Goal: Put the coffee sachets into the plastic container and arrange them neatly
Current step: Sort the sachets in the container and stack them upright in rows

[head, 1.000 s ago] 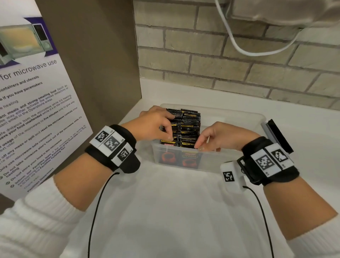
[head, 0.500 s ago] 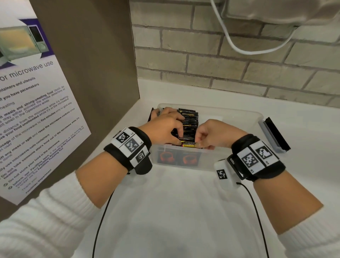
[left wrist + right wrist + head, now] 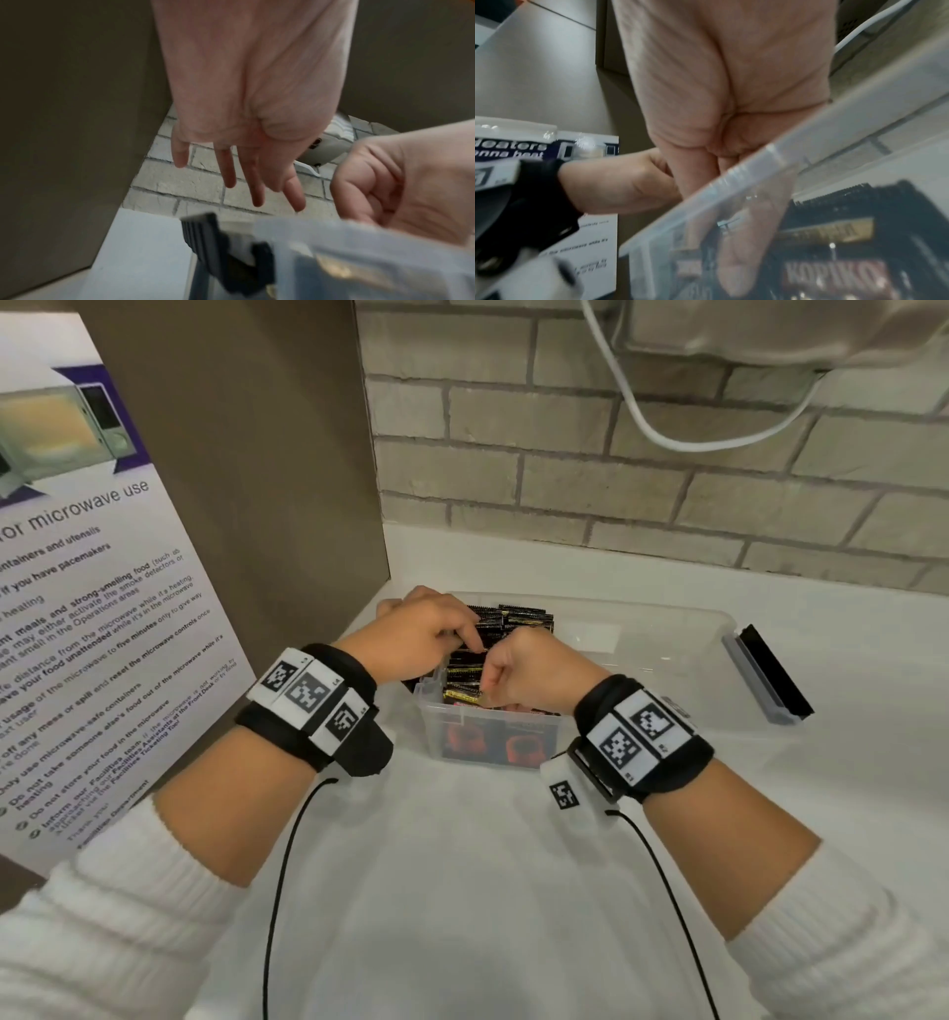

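Observation:
A clear plastic container (image 3: 667, 618) sits on the white counter, with a row of black coffee sachets (image 3: 524, 621) standing on edge at its left end. My left hand (image 3: 462, 634) reaches over the row from the left, and its fingers (image 3: 241, 182) are straight and hold nothing. My right hand (image 3: 488, 683) is curled over the near end of the row and pinches the front sachets. Through the container wall (image 3: 757, 166) one digit (image 3: 736, 263) lies against the front Kopiko sachet (image 3: 834, 253). The sachets' lower parts are hidden behind my hands.
A brown panel with a microwave-use poster (image 3: 102, 608) stands close on the left. A brick wall (image 3: 616, 480) with a white cable (image 3: 667, 433) runs behind. A black latch (image 3: 770, 675) sticks out at the container's right end. White counter (image 3: 462, 891) lies in front.
Both hands have drawn closer together over the sachet row. The left hand has slid farther back along it, and the right hand has moved left onto the near end.

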